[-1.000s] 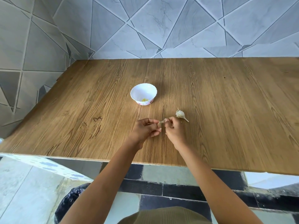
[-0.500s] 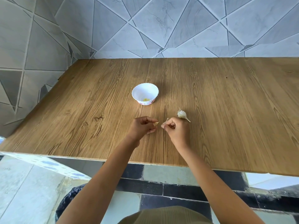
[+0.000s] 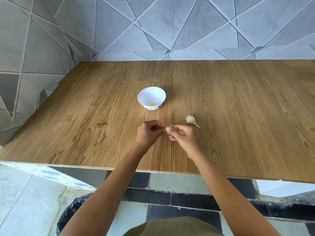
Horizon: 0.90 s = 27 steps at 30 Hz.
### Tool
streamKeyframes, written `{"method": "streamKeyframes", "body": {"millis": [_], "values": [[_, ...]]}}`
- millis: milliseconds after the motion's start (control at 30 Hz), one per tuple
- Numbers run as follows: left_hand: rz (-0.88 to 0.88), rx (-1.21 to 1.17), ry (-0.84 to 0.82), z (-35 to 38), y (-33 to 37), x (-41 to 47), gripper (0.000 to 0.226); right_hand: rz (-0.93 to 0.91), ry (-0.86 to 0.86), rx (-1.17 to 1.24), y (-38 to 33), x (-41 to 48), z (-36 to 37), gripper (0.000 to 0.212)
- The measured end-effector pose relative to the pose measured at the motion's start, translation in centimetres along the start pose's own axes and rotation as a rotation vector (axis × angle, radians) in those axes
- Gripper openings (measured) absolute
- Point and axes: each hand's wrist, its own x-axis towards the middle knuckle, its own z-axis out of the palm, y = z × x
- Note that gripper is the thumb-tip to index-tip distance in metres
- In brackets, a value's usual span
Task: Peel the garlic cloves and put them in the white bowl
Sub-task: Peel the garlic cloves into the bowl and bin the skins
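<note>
While both forearms reach out over the near edge of the wooden worktop [image 3: 238, 116], the two hands meet just above its surface, a little nearer the person than the white bowl [image 3: 151, 95]. The left hand [image 3: 150, 132] has its fingers curled in, and its thumb and fingertips pinch one end of a small garlic clove [image 3: 165, 128]. The right hand [image 3: 182, 136] faces it with fingers bent and nips the other end between thumb and forefinger. The clove is almost wholly hidden between the fingertips, so I cannot tell how much skin is on it; only a thin pale wisp pokes up beside the right thumb. The bowl stands upright on the worktop beyond the hands, with scalloped rim and a pink band at its foot, and a few yellowish peeled cloves [image 3: 153, 104] lie in its bottom. Near the right hand, on its far right side and apart from it, a partial garlic bulb [image 3: 190, 119] lies on its side, its stalk pointing toward the near right. Grey tiles [image 3: 170, 28] with diagonal lines cover the wall behind, and a black plastic bag [image 3: 71, 213] sits on the floor below the worktop's edge.
</note>
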Motion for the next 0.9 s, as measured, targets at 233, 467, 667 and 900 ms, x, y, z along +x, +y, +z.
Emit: {"method": "streamKeyframes", "body": {"millis": [233,467,667,900], "values": [[-0.050,-0.209,-0.166,-0.6,0.4,-0.3,0.016,0.145,-0.029,0.142,-0.5,0.0,-0.6,0.007],[-0.142,-0.368,-0.237,-1.1,0.4,-0.3,0.016,0.218,-0.103,0.172,-1.0,0.1,-1.1,0.009],[-0.139,-0.386,-0.218,-1.2,0.2,0.0,0.016,-0.134,0.089,-0.361,0.7,0.6,-0.7,0.008],[-0.077,-0.333,-0.148,-1.0,0.2,-0.1,0.020,-0.347,0.197,-0.546,1.9,0.4,-0.4,0.014]]}}
